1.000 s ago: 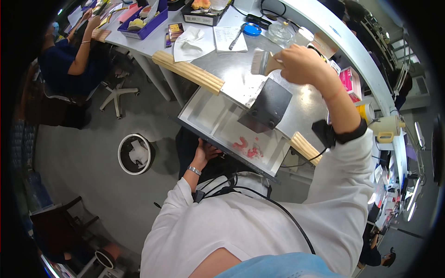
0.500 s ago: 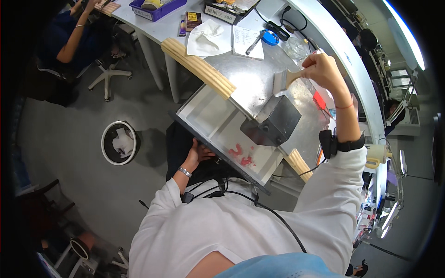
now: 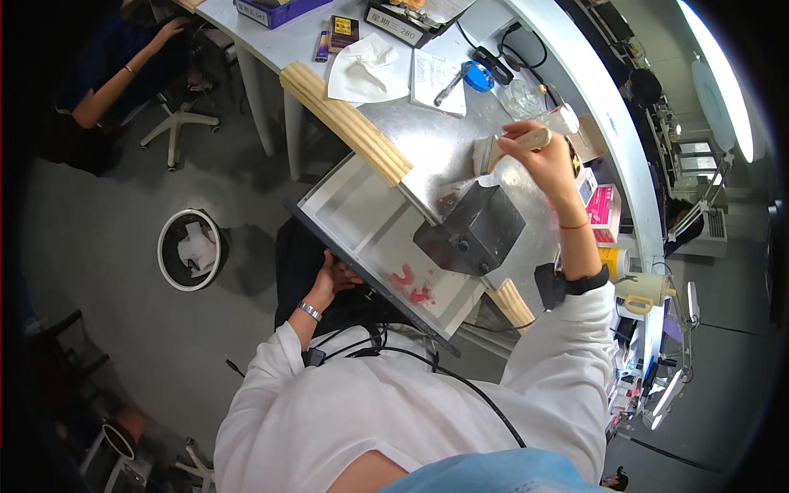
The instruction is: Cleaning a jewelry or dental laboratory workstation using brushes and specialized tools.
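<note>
My right hand (image 3: 538,160) is closed round the pale wooden handle of a flat brush (image 3: 491,156). Its bristles meet the metal work surface (image 3: 440,135) just behind a dark metal block (image 3: 472,230). Against the front of a pulled-out drawer (image 3: 362,267) rests my left hand (image 3: 333,279), fingers stretched out and holding nothing. Red pieces (image 3: 411,283) lie on the drawer's pale bottom, partly under the overhanging block.
Wooden strips edge the bench at its left (image 3: 345,123) and right (image 3: 511,306). Further back are a white tissue (image 3: 370,67), a notepad (image 3: 431,78), a pen, a blue round lid (image 3: 478,76) and a pink box (image 3: 605,209). A round bin (image 3: 164,255) stands on the floor; another person sits far left.
The brush has shifted slightly left and nearer the block's rear edge, its handle now tilted up. My left hand stays at the drawer front. The whole view has shifted a little.
</note>
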### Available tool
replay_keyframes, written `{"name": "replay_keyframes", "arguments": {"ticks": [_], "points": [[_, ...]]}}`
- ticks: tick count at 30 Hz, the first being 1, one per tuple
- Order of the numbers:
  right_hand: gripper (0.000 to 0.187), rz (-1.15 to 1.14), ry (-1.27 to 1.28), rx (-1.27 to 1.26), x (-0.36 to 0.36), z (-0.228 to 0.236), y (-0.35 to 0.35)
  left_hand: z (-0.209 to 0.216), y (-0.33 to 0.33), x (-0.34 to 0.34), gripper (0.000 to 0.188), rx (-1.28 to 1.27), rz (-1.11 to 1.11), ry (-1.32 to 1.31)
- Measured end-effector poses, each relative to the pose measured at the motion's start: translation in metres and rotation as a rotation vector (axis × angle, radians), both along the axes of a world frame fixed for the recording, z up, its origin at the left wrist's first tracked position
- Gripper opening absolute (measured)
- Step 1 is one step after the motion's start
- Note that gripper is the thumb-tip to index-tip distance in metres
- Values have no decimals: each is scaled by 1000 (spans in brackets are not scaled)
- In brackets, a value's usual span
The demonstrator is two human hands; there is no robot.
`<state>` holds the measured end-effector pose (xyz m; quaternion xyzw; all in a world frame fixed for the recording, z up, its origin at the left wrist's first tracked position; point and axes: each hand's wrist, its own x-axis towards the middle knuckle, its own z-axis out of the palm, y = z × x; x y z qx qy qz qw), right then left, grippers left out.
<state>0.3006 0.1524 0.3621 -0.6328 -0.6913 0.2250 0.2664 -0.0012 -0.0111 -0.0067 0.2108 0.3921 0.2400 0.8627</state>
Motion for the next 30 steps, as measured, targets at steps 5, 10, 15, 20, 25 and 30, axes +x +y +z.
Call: {"name": "replay_keyframes", "arguments": {"ticks": [5, 10, 15, 20, 25, 30], "points": [[33, 2, -345, 26, 2, -32, 7, -10, -2, 1, 104, -27, 31, -14], [30, 64, -577, -116, 7, -48, 22, -11, -2, -1, 103, -12, 14, -53], [16, 303, -701, -160, -39, -57, 0, -10, 0, -1, 104, -6, 11, -60], [15, 510, -707, -167, -88, -47, -34, -11, -1, 0, 103, -21, 23, -33], [42, 522, -817, 8, -103, -71, -74, -21, -2, -1, 101, -18, 38, -48], [37, 440, -705, -67, -139, -53, -91, -26, -1, -2, 101, -39, 19, -115]]}}
